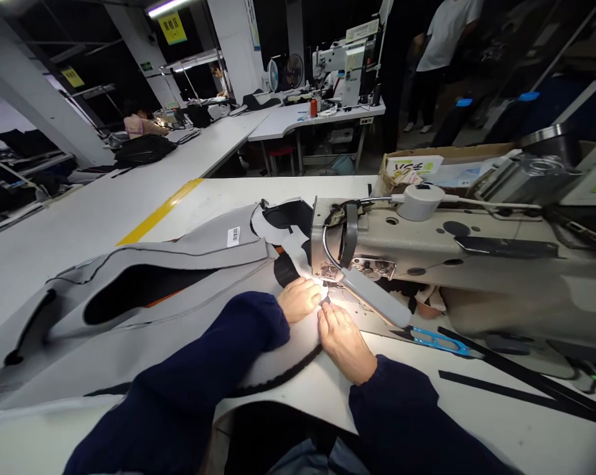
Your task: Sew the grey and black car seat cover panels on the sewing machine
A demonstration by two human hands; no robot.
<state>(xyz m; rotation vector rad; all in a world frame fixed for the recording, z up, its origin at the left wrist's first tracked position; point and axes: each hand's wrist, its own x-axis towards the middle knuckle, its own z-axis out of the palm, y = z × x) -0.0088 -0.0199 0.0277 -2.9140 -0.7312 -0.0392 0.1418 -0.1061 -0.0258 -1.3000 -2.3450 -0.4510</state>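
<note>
lying by the sewing machine (476,264) needle, the grey fabric (189,249) sat under my hands: left hand (300,298) curled, grip hidden; right hand (345,340) pressed flat, open, holding nothing.

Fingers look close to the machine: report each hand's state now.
Left hand: curled on the grey fabric beside the sewing machine head; grip cannot be told.
Right hand: open, fingertips pressing that fabric.
</note>
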